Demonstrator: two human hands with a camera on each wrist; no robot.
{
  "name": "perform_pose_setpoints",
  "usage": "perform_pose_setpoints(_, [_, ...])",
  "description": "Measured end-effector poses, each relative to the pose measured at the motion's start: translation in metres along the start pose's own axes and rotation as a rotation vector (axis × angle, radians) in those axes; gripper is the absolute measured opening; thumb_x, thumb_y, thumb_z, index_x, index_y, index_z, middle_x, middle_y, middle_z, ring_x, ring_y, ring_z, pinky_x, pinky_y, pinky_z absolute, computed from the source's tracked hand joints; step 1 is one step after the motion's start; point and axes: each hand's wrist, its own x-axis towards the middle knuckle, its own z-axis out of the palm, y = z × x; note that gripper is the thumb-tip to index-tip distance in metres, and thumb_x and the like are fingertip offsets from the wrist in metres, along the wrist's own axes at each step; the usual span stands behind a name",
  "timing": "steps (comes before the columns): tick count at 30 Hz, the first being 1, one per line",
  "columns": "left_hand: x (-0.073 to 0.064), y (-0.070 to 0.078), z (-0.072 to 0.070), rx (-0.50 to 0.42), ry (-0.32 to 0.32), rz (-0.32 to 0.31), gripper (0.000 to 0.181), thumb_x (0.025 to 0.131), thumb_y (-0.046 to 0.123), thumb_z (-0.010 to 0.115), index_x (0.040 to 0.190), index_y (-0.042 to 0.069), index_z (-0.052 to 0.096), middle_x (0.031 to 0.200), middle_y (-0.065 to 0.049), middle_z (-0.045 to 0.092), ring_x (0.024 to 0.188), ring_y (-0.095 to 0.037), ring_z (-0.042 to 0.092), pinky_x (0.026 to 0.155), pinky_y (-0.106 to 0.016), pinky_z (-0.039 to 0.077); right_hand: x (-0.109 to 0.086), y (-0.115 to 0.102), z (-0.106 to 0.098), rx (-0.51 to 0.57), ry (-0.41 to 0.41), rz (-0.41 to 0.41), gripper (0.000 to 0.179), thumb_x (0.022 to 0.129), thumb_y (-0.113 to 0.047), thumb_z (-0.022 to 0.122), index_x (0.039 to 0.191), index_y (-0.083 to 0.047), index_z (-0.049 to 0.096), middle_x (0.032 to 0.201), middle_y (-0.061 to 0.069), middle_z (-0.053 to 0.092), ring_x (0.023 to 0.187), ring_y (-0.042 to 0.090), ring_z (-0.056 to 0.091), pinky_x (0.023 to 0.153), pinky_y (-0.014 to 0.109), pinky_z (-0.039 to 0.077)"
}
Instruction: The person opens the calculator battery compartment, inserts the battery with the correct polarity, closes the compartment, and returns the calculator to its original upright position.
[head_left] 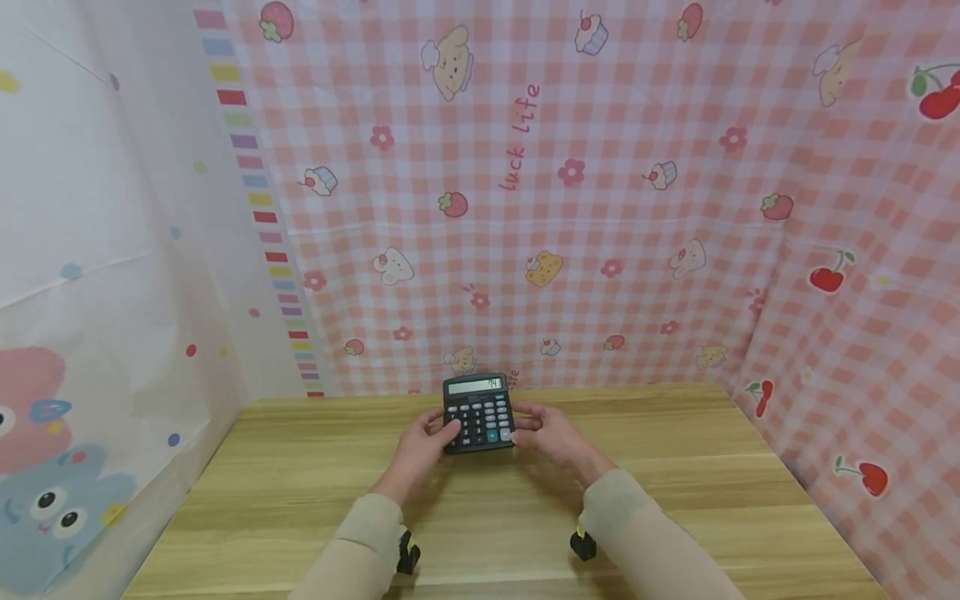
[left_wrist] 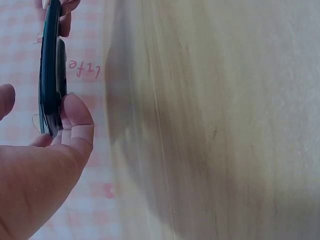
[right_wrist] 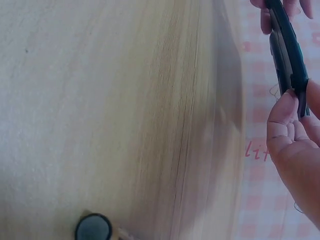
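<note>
A black calculator is held up off the table, tilted so its keys and lit-grey display face the head camera; the display shows digits that look like 741. My left hand grips its left side, fingers curled behind the back. The left thumb hovers just off the key face in the left wrist view. On the other side my right hand pinches the lower right edge, thumb in front and fingers behind. Both wrist views show the calculator edge-on, with the right fingertips against its back.
A wood-grain table lies beneath the hands. Behind and to the right hangs a pink checked cloth; a white cloth with cartoon prints hangs on the left. Small black devices are strapped at both wrists.
</note>
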Motion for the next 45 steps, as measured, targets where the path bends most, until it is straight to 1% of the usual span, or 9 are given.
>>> perform_pose_setpoints(4, [-0.003, 0.002, -0.002, -0.006, -0.019, 0.004, 0.065, 0.107, 0.028, 0.067, 0.161, 0.001, 0.043, 0.149, -0.032, 0.058, 0.113, -0.028, 0.073, 0.094, -0.046, 0.063, -0.004, -0.001, -0.002, -0.015, -0.002, -0.012, 0.063, 0.100, 0.002, 0.069, 0.159, -0.002, 0.047, 0.146, 0.029, 0.063, 0.124, 0.029, 0.072, 0.110, 0.051, 0.055])
perform_pose_setpoints(11, [-0.008, 0.007, -0.005, -0.036, -0.073, 0.052, 0.065, 0.103, 0.011, 0.067, 0.162, 0.000, 0.041, 0.149, -0.033, 0.058, 0.114, -0.028, 0.073, 0.093, -0.046, 0.063, -0.007, -0.002, -0.008, 0.015, -0.012, -0.037, 0.063, 0.100, 0.004, 0.068, 0.159, -0.001, 0.047, 0.147, 0.030, 0.062, 0.121, 0.026, 0.072, 0.112, 0.052, 0.054])
perform_pose_setpoints(16, [-0.012, 0.010, -0.008, -0.042, -0.117, 0.072, 0.068, 0.100, 0.003, 0.066, 0.163, 0.001, 0.039, 0.148, -0.032, 0.060, 0.115, -0.026, 0.072, 0.093, -0.045, 0.063, -0.010, -0.004, -0.010, 0.041, -0.023, -0.042, 0.064, 0.100, 0.005, 0.067, 0.160, 0.000, 0.046, 0.149, 0.032, 0.060, 0.120, 0.024, 0.072, 0.112, 0.050, 0.054])
perform_pose_setpoints(22, [-0.018, 0.012, -0.012, -0.049, -0.157, 0.098, 0.074, 0.098, -0.001, 0.067, 0.165, 0.003, 0.036, 0.153, -0.032, 0.056, 0.117, -0.027, 0.073, 0.095, -0.046, 0.063, -0.012, -0.006, -0.012, 0.070, -0.035, -0.050, 0.064, 0.101, 0.005, 0.066, 0.161, 0.001, 0.044, 0.150, 0.032, 0.058, 0.118, 0.021, 0.072, 0.111, 0.048, 0.055])
perform_pose_setpoints(24, [-0.018, 0.012, -0.014, -0.053, -0.170, 0.099, 0.075, 0.098, -0.001, 0.067, 0.166, 0.004, 0.035, 0.155, -0.032, 0.054, 0.116, -0.026, 0.073, 0.097, -0.048, 0.062, -0.012, -0.006, -0.012, 0.083, -0.043, -0.056, 0.065, 0.100, 0.005, 0.066, 0.161, 0.001, 0.043, 0.150, 0.032, 0.058, 0.118, 0.021, 0.072, 0.109, 0.045, 0.057])
perform_pose_setpoints(30, [-0.016, 0.011, -0.015, -0.059, -0.184, 0.097, 0.075, 0.099, 0.001, 0.068, 0.167, 0.008, 0.035, 0.160, -0.030, 0.050, 0.117, -0.026, 0.073, 0.101, -0.051, 0.060, -0.013, -0.007, -0.013, 0.101, -0.054, -0.070, 0.066, 0.101, 0.005, 0.066, 0.162, 0.000, 0.041, 0.151, 0.032, 0.056, 0.117, 0.019, 0.072, 0.106, 0.041, 0.059])
perform_pose_setpoints(38, [-0.021, 0.014, -0.015, -0.108, -0.186, 0.089, 0.080, 0.096, -0.003, 0.071, 0.167, 0.012, 0.037, 0.162, -0.029, 0.047, 0.118, -0.029, 0.073, 0.104, -0.051, 0.059, -0.015, -0.007, -0.015, 0.117, -0.063, -0.072, 0.067, 0.101, 0.006, 0.064, 0.163, -0.003, 0.040, 0.154, 0.031, 0.055, 0.119, 0.019, 0.072, 0.099, 0.031, 0.061])
perform_pose_setpoints(40, [-0.021, 0.014, -0.015, -0.116, -0.186, 0.096, 0.081, 0.096, -0.004, 0.070, 0.167, 0.013, 0.036, 0.163, -0.029, 0.047, 0.117, -0.029, 0.074, 0.103, -0.051, 0.060, -0.016, -0.007, -0.016, 0.115, -0.066, -0.074, 0.068, 0.101, 0.006, 0.064, 0.164, -0.003, 0.040, 0.154, 0.031, 0.055, 0.118, 0.019, 0.072, 0.099, 0.032, 0.061])
perform_pose_setpoints(45, [-0.021, 0.012, -0.016, -0.124, -0.189, 0.104, 0.083, 0.094, -0.005, 0.071, 0.167, 0.015, 0.036, 0.164, -0.027, 0.046, 0.113, -0.027, 0.075, 0.104, -0.050, 0.059, -0.018, -0.009, -0.016, 0.104, -0.071, -0.085, 0.068, 0.101, 0.006, 0.065, 0.164, -0.003, 0.040, 0.154, 0.031, 0.055, 0.117, 0.019, 0.072, 0.106, 0.041, 0.059])
